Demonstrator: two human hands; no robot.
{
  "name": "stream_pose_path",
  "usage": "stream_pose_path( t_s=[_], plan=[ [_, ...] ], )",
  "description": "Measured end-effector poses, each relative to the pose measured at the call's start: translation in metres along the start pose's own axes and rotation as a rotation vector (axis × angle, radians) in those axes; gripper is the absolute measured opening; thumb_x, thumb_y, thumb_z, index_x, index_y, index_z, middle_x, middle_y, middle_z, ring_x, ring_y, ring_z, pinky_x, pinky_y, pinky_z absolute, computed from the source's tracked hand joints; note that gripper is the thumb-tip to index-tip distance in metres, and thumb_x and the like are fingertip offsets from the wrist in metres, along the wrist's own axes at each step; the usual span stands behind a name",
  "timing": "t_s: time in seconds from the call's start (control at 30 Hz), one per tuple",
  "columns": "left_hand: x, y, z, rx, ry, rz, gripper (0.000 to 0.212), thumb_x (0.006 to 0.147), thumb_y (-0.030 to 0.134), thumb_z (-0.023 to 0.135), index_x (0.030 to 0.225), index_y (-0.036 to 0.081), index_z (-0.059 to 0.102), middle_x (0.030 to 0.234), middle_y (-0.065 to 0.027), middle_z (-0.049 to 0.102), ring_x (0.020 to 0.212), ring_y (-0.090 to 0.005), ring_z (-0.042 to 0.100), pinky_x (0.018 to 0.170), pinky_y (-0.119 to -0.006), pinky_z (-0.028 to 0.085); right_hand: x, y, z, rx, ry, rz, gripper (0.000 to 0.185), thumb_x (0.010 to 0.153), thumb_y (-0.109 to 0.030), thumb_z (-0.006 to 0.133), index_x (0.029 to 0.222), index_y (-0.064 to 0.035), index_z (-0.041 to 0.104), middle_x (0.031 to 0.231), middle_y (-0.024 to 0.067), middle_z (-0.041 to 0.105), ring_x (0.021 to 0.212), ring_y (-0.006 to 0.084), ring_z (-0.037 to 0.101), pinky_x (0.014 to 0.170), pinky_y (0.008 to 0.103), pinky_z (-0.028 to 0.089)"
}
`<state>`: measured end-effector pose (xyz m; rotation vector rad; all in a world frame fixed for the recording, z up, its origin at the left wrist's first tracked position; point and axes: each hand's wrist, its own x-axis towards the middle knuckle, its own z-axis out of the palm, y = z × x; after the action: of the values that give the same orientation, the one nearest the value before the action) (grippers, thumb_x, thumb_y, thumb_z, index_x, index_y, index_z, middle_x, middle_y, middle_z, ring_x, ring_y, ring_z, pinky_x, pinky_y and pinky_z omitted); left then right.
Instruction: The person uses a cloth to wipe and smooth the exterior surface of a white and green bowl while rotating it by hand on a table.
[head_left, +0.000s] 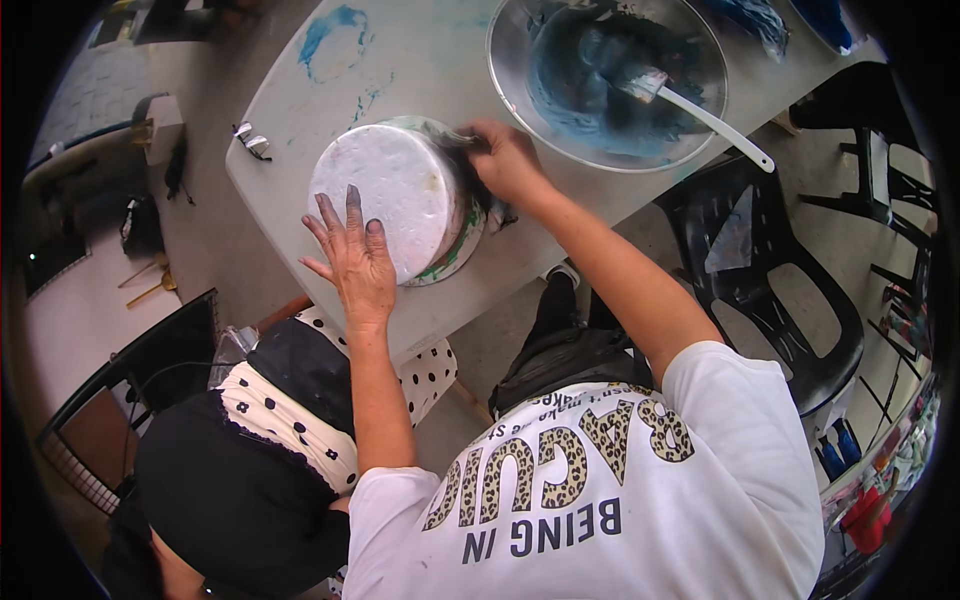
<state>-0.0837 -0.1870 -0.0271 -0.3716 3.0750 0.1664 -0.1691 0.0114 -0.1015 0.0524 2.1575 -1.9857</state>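
Observation:
A white round foam block (382, 195), likely a cake dummy, stands on a round board (450, 264) smeared with green. My left hand (356, 251) lies on the block's top near its left edge, fingers spread, with dark stains on the fingertips. At the block's far right side, my right hand (501, 157) pinches a greyish cloth or sheet (444, 133) between thumb and fingers. That sheet's lower part is hidden behind the block and the hand. A dark, crumpled thing (501, 215) lies at the board's right; what it is I cannot tell.
A large metal bowl (525, 112) with blue-black cream and a white-handled spatula (716, 124) stands at the right of the table (277, 112). Blue smears mark the tabletop; eyeglasses (253, 141) lie at its left edge. Black plastic chair (780, 285) at right. Another person (240, 465) is close at left.

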Motion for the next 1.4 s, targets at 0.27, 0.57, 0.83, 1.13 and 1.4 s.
stream_pose_path(
  t_s=[0.27, 0.57, 0.83, 1.13, 1.4],
  plan=[
    [0.029, -0.043, 0.008, 0.111, 0.03, 0.52, 0.055, 0.094, 0.049, 0.031, 0.143, 0.024, 0.034, 0.153, -0.0046, 0.02, 0.143, -0.03, 0.007, 0.103, -0.063, -0.015, -0.006, 0.002, 0.006, 0.009, 0.038, -0.026, 0.025, 0.08, -0.004, 0.056, 0.104, -0.0035, 0.063, 0.098, 0.0151, 0.067, 0.089, 0.0234, 0.065, 0.079, 0.0318, 0.049],
    [0.028, -0.047, 0.009, 0.103, 0.026, 0.516, 0.059, 0.094, 0.051, 0.03, 0.144, 0.02, 0.033, 0.153, -0.0055, 0.02, 0.143, -0.0307, 0.007, 0.102, -0.064, -0.015, -0.082, 0.018, 0.024, 0.12, 0.111, -0.046, 0.025, 0.07, 0.011, 0.055, 0.091, -0.0012, 0.062, 0.092, 0.0136, 0.061, 0.081, 0.0284, 0.062, 0.073, 0.0331, 0.049],
    [0.029, -0.036, 0.014, 0.094, 0.035, 0.226, 0.065, 0.094, 0.056, 0.024, 0.148, 0.019, 0.019, 0.155, -0.01, 0.01, 0.142, -0.0355, 0.003, 0.103, -0.066, -0.007, -0.005, -0.005, 0.025, 0.059, 0.027, -0.126, 0.028, 0.069, 0.01, 0.05, 0.092, -0.0013, 0.062, 0.089, 0.0171, 0.064, 0.082, 0.0335, 0.062, 0.073, 0.0348, 0.049],
    [0.029, -0.03, 0.018, 0.087, 0.041, 0.065, 0.065, 0.095, 0.056, 0.024, 0.148, 0.02, 0.016, 0.154, -0.0123, 0.008, 0.141, -0.0373, 0.001, 0.103, -0.067, -0.004, -0.044, 0.009, 0.026, 0.034, -0.185, -0.206, 0.032, 0.068, 0.011, 0.05, 0.095, -0.0012, 0.063, 0.087, 0.0127, 0.064, 0.08, 0.0216, 0.062, 0.073, 0.0305, 0.047],
    [0.027, -0.032, 0.017, 0.082, 0.043, 0.051, 0.064, 0.095, 0.054, 0.026, 0.148, 0.02, 0.017, 0.154, -0.012, 0.009, 0.141, -0.0367, 0.002, 0.103, -0.068, -0.002, -0.009, -0.018, 0.008, 0.313, -0.002, -0.103, 0.032, 0.078, 0.006, 0.045, 0.103, -0.0015, 0.064, 0.092, 0.0104, 0.068, 0.087, 0.014, 0.062, 0.08, 0.0259, 0.048]
  ],
)
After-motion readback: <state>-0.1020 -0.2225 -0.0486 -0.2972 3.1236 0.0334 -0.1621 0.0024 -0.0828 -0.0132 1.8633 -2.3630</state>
